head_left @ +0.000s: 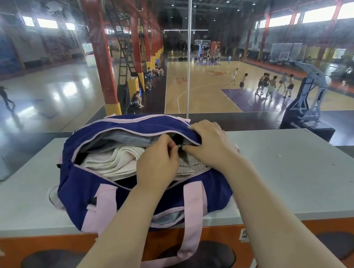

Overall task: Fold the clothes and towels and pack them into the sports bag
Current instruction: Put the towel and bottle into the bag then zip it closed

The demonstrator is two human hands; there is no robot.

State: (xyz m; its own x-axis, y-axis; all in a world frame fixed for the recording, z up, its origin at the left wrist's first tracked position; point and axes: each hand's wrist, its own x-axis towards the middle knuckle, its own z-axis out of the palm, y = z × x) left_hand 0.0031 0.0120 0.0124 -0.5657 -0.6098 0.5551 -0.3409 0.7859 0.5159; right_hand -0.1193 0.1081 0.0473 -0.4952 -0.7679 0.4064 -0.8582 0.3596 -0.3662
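With towels (110, 161) inside the sports bag (134, 196), my left hand (156, 160) is pinching its zipper pull while my right hand (209, 145) is gripping the bag's rim; next, I judge, zipping leftward.

Purple sports bag (121, 197) on grey table (285, 165), folded towels (110, 161) inside, both hands (156, 158) (210, 145) pinching the zip

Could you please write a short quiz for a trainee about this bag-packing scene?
1. True or false: the sports bag is fully zipped.
2. What lies inside the bag? A) shoes B) folded white towels C) bottles
3. Where do the left hand and right hand meet?

Key:
1. False; the top is open.
2. B
3. At the right end of the opening, apparently at the zip; the left hand pinches something small, the right grips the bag's edge.
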